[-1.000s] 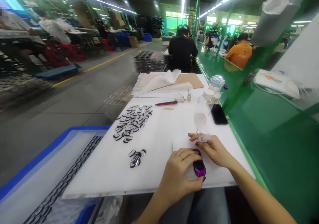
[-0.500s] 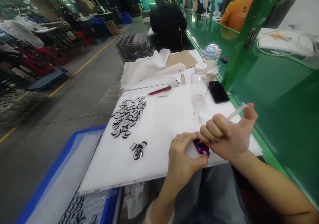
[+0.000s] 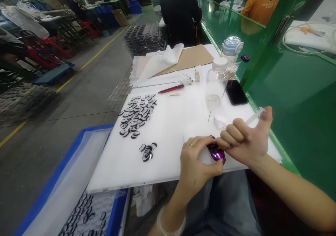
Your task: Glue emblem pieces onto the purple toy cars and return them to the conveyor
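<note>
My left hand (image 3: 197, 163) grips a small shiny purple car-shaped piece (image 3: 216, 152) at the near edge of the white board (image 3: 168, 131). My right hand (image 3: 245, 140) is curled with its fingertips on the same purple piece, and a thin clear syringe-like tube (image 3: 255, 116) sticks out between its thumb and fingers. A small cluster of black-and-white oval parts (image 3: 147, 151) lies left of my hands. A larger spread of the same parts (image 3: 137, 115) lies farther back on the board.
A clear bottle (image 3: 216, 84), a black phone (image 3: 236, 92), a red pen (image 3: 172, 88), cardboard and white sheets (image 3: 168, 59) sit at the board's far end. A blue bin (image 3: 52, 183) stands at left, a green bench (image 3: 294, 99) at right. People sit ahead.
My right hand turned from flat on the board to a curled grip with the clear tube raised. The view tilted down and closer to the board; my left hand kept hold of the purple piece.
</note>
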`<state>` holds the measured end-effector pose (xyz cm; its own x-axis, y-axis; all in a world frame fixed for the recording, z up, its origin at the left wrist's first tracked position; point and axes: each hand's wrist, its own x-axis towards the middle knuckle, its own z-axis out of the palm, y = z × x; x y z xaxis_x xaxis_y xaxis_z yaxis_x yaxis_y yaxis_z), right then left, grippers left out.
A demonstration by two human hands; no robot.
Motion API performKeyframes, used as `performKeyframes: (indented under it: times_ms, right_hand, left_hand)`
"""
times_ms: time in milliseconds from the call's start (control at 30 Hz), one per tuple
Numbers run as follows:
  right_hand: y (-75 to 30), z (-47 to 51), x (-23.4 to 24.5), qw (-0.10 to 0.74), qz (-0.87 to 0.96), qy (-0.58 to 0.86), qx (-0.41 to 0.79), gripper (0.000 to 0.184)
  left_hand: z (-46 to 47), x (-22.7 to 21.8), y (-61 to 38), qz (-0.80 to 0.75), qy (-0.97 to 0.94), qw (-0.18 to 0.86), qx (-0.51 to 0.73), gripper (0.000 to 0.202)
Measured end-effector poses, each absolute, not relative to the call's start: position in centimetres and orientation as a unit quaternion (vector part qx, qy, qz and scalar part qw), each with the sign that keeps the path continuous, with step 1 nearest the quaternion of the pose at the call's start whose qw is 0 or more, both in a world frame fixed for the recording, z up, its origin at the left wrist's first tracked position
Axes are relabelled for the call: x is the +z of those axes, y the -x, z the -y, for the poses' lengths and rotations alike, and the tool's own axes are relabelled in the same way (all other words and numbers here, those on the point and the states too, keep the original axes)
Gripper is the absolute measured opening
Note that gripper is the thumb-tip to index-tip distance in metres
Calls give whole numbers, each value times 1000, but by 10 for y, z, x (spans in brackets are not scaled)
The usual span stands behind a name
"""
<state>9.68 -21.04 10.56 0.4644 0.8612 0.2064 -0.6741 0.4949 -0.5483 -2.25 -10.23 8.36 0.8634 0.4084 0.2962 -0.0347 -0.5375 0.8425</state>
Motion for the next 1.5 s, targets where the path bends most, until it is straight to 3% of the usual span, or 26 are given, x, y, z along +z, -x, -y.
performKeyframes:
  times_ms: [1133, 1333, 1500]
  right_hand:
    - [-94, 209, 111, 797, 351, 280, 404, 67]
    - [-83, 213, 108, 778, 417, 310, 353, 66]
    - [-78, 216, 110, 772, 418, 313, 362, 65]
  left_hand:
    - [102, 82, 22, -113, -858, 438, 241, 29]
    - [102, 82, 24, -135, -855, 437, 243, 44]
    - [103, 82, 23, -122, -857, 434, 252, 42]
